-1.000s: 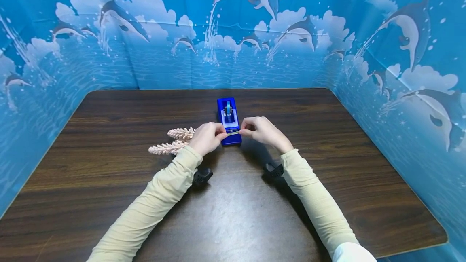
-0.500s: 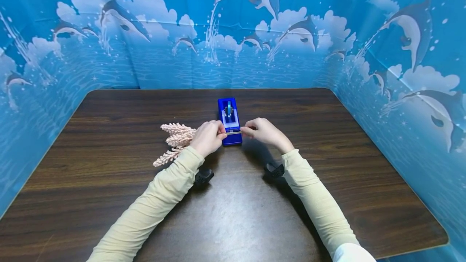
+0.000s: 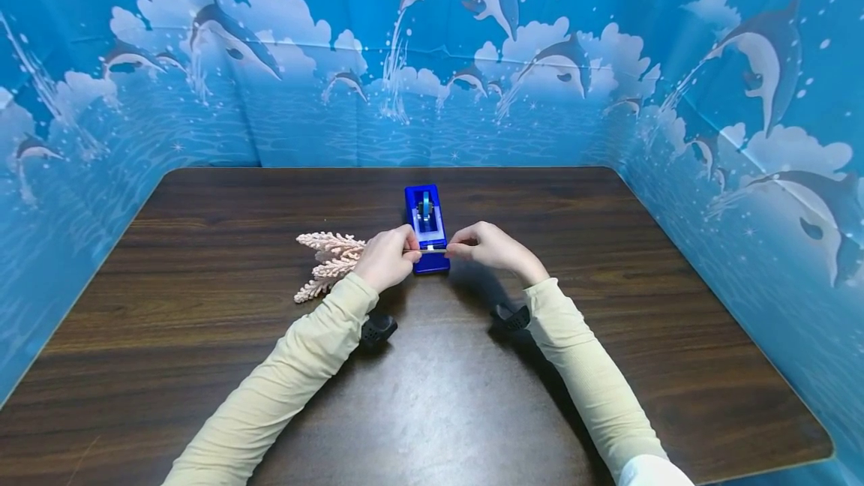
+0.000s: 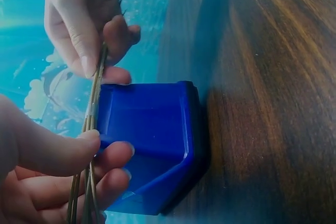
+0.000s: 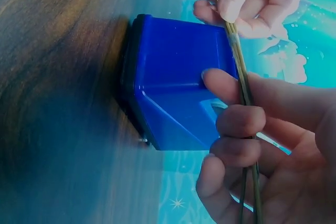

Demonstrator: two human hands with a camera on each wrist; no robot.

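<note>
A blue tape dispenser [image 3: 427,229] stands on the dark wooden table [image 3: 202,366]. My left hand [image 3: 388,255] and right hand [image 3: 481,246] pinch thin flower stems [image 3: 432,250] stretched across the dispenser's near end. The stems' pale pink flower sprigs [image 3: 325,265] stick out to the left of my left hand. In the left wrist view the stems [image 4: 90,129] run between my left hand's thumb and fingers [image 4: 63,161] beside the dispenser [image 4: 152,140]. In the right wrist view my right hand's fingers [image 5: 247,124] curl round the stems [image 5: 240,72] next to the dispenser [image 5: 178,77].
Blue dolphin-print screens [image 3: 432,58] wall in the table at the back and both sides. Black wrist cameras [image 3: 376,328] sit under both forearms.
The pink sprigs have turned and shifted slightly on the left of my left hand. Both hands stay at the dispenser's near end, still pinching the stems.
</note>
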